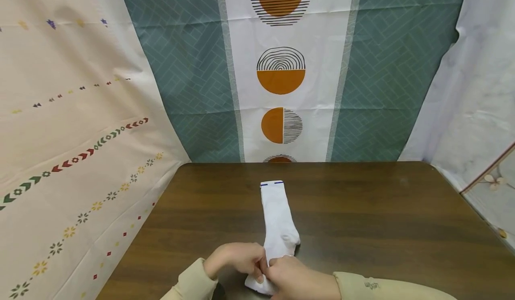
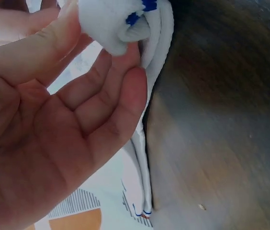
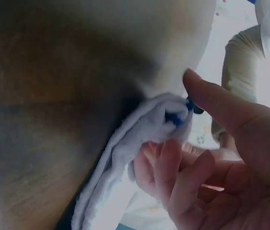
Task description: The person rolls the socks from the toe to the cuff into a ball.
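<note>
On brown wood [image 1: 362, 210], white socks [image 1: 277, 217] run near to far, cuffs [image 1: 272, 184] farthest.

A pair of white socks [image 1: 276, 217], one laid on the other, stretches lengthwise across the tabletop [image 1: 362, 219], the cuffs at the far end with a thin dark-blue line along their edge and the heel bulging out to the right in a small, rumpled hump. Between far cuffs and heel the knit lies flat and fairly smooth, while the near, toe end bends a little to the left and curls up off the wood, held by the left hand [image 1: 246, 258] and right hand [image 1: 297, 278], blue patches showing in its fold.
</note>
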Demonstrator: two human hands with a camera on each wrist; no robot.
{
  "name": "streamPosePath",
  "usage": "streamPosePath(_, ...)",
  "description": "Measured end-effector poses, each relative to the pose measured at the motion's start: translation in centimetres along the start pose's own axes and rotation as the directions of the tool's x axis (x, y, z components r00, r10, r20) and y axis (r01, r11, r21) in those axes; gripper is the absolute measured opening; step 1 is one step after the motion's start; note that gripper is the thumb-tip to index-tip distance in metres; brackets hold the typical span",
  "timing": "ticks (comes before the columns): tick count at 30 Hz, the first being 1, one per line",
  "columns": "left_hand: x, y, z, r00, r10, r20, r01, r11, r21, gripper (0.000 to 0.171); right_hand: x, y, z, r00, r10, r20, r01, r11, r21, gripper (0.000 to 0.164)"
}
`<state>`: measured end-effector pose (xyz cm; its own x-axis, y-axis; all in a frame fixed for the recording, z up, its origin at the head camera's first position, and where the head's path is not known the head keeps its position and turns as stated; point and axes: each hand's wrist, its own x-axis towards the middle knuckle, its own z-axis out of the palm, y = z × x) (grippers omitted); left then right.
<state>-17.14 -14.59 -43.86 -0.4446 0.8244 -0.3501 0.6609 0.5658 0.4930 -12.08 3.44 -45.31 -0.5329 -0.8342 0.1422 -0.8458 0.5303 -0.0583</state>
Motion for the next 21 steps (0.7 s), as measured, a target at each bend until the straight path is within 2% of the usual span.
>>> streamPosePath(3, 0.1, -0.3, -0.1, 1.0, -0.023, 0.012, 0.023, 0.998, -0.056, 0.005, 0.2, -0.4, 0.1, 0.999, 0.01, 0.037, -0.005, 0.991, -0.132, 0.042)
streamPosePath(6, 0.2, -0.5, 0.0, 0.999, -0.044, 0.015, 0.046, 0.993, -0.112, 0.007, 0.2, -0.5, 0.2, 0.998, 0.011, 0.054, -0.002, 0.986, -0.167, 0.043)
streamPosePath(8, 0.3, -0.7, 0.1, 0.998, -0.054, 0.013, 0.056, 0.987, -0.151, 0.009, 0.1, -0.4, 0.3, 0.999, 0.001, 0.049, 0.006, 0.991, -0.133, 0.038)
streamPosePath(10, 0.3, -0.9, 0.3, 0.998, -0.063, 0.006, 0.062, 0.978, -0.201, 0.01, 0.0, -0.2, 0.3, 0.999, -0.011, 0.051, 0.013, 0.998, -0.054, 0.033)
streamPosePath(12, 0.2, -1.1, 0.5, 0.996, -0.085, -0.008, 0.08, 0.959, -0.273, 0.011, 0.0, 0.0, 0.3, 0.999, -0.028, 0.034, 0.027, 0.999, 0.026, 0.028)
streamPosePath(15, 0.2, -1.4, 0.7, 0.992, -0.124, -0.028, 0.103, 0.916, -0.388, 0.012, 0.0, 0.3, 0.3, 0.999, -0.036, 0.013, 0.033, 0.988, 0.148, 0.023)
streamPosePath(18, 0.2, -1.6, 0.7, 0.989, -0.138, -0.049, 0.102, 0.887, -0.45, 0.014, 0.1, 0.4, 0.3, 1.0, -0.029, -0.01, 0.03, 0.987, 0.156, 0.021)
streamPosePath(21, 0.1, -1.9, 0.8, 0.989, -0.12, -0.082, 0.07, 0.889, -0.453, 0.014, 0.3, 0.4, 0.3, 1.0, -0.011, 0.003, 0.01, 0.993, 0.115, 0.022)
